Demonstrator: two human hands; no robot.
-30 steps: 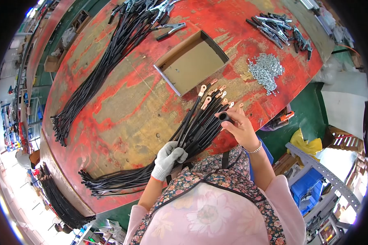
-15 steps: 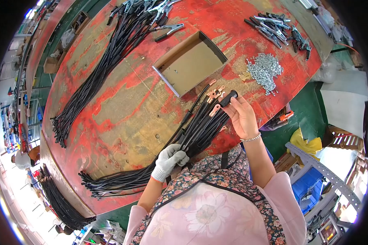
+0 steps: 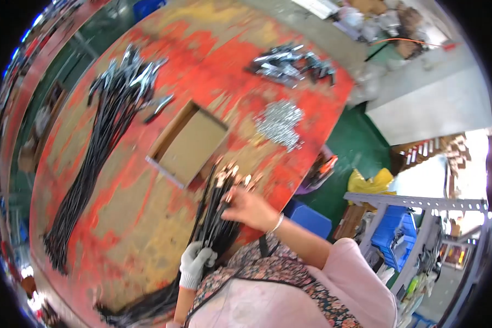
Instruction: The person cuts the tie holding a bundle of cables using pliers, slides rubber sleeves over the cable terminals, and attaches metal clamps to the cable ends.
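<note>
My left hand (image 3: 195, 264), in a white knit glove, is closed around a bundle of black cables (image 3: 220, 223) near the table's front edge. Copper lugs (image 3: 227, 171) tip the upper ends of the cables. My bare right hand (image 3: 251, 210) wears a bracelet and is at the bundle's right side, just below the lugs. Its fingers are bent together on a cable end; motion blur hides the detail. The lower part of the bundle trails to the left, partly behind my left arm.
An open cardboard box (image 3: 187, 143) lies beyond the bundle on the worn red table (image 3: 142, 218). Left of it is a long bunch of cables with clamps (image 3: 101, 126). Loose metal clamps (image 3: 281, 64) and a pile of small metal parts (image 3: 281, 123) lie farther right.
The view has turned and shifted right. My right hand has come down along the bundle; the black sleeve between its fingers before no longer shows clearly. My left hand keeps its hold.
</note>
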